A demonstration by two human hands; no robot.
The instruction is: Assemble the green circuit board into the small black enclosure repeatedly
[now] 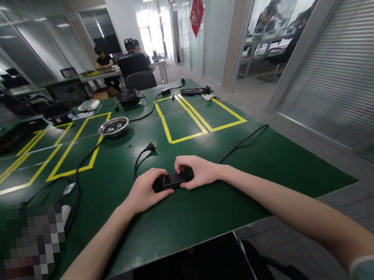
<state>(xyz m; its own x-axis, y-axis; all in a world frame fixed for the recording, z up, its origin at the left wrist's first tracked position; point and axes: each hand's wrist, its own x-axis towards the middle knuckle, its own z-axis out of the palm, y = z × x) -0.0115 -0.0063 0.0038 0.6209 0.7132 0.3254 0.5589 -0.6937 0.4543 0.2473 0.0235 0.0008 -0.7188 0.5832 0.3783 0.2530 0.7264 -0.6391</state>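
A black power adapter (173, 180) lies lengthwise between my two hands, low over the green table. My left hand (145, 190) grips its left end, thumb on the near side and fingers curled over the far side. Around the right end my right hand (200, 171) is closed in the same way. Beyond my left hand a short black cord ends in a plug (152, 146) resting on the tabletop. Another black cable (242, 141) runs off to the right from behind my right wrist. My fingers hide both ends of the adapter.
The green table (198, 223) carries yellow tape outlines (189, 138). A metal bowl (113, 127) with small metal parts stands ahead, near a black pouch (129, 97). Bundled black cables (196, 91) lie at the far edge. A pixelated patch covers the lower left. People sit farther back.
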